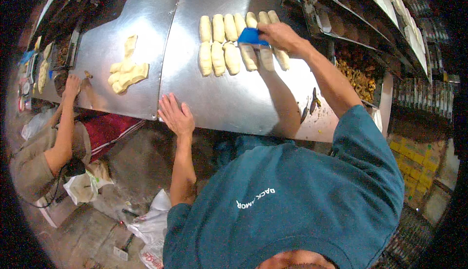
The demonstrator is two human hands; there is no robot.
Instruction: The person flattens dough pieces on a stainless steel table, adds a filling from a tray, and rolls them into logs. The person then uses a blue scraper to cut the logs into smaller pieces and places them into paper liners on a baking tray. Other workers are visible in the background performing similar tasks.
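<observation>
My right hand (281, 37) is closed on a blue dough scraper (250, 36), which it holds over two rows of pale dough rolls (218, 28). The scraper and hand hide parts of several rolls, and a shadow falls on those under them. Lying flat with fingers spread, my left hand (176, 115) rests at the near edge of the metal table (185, 88) and holds nothing. To its left is a heap of dough pieces (127, 75) with a longer piece at its far end.
A co-worker's hand (72, 84) is at the table's left end, beside a tray of dark filling (63, 49). On the right stand metal trays (351, 10) and a container of brown chopped filling (358, 76). Dark scraps (312, 104) lie near the front edge. White bags (153, 220) sit below.
</observation>
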